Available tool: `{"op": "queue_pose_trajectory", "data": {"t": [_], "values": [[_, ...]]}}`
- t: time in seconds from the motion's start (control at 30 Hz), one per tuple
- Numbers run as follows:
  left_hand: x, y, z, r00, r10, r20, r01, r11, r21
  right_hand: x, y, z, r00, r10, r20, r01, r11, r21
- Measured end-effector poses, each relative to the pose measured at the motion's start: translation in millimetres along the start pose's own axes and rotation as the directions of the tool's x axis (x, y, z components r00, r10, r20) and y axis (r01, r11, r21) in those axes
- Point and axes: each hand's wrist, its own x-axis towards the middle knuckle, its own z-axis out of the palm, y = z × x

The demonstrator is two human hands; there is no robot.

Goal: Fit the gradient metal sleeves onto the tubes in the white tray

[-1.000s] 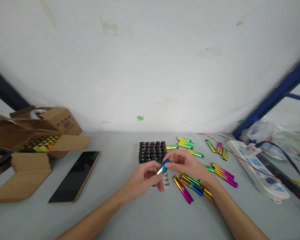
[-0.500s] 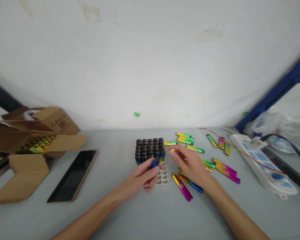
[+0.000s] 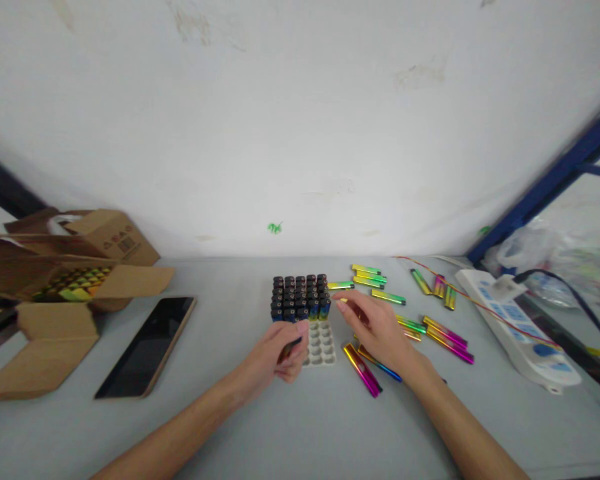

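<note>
One tube (image 3: 295,343) sits in the curled fingers of the left hand (image 3: 284,351), near the white tray (image 3: 327,347); mostly hidden, it shows a dark end, slanting up and rightward. The right hand (image 3: 374,327) has bent fingers beside the tray, and I cannot tell whether they grip anything. Upright tubes (image 3: 300,297) stand in rows, black ends up, shiny blue below. Loose tubes (image 3: 362,370), glossy gold, magenta, blue and green, lie flat on the counter (image 3: 300,433), many slanting down rightward with dark ends to the right.
</note>
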Motion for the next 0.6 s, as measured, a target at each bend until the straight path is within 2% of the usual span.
{"op": "queue_pose_trajectory", "data": {"t": [0.2, 0.37, 0.5, 0.6], "values": [[3.3, -4.7, 2.1, 0.987, 0.095, -0.126, -0.068, 0.977, 0.204, 1.4, 2.3, -3.0, 0.999, -0.001, -0.032, -0.001, 0.999, -0.038], [4.6, -9.5, -1.4, 0.963, 0.221, -0.155, -0.140, 0.900, 0.413, 2.7, 3.9, -2.1, 1.000, 0.011, -0.020, -0.012, 0.999, -0.045], [4.7, -8.6, 1.0, 0.953, 0.245, -0.180, -0.151, 0.895, 0.419, 2.7, 5.0, -2.0, 1.000, 0.016, -0.016, -0.017, 0.999, -0.046], [5.0, -8.1, 3.7, 0.953, 0.208, -0.219, -0.119, 0.925, 0.362, 2.6, 5.0, -2.3, 1.000, 0.011, -0.019, -0.012, 0.999, -0.046]]}}
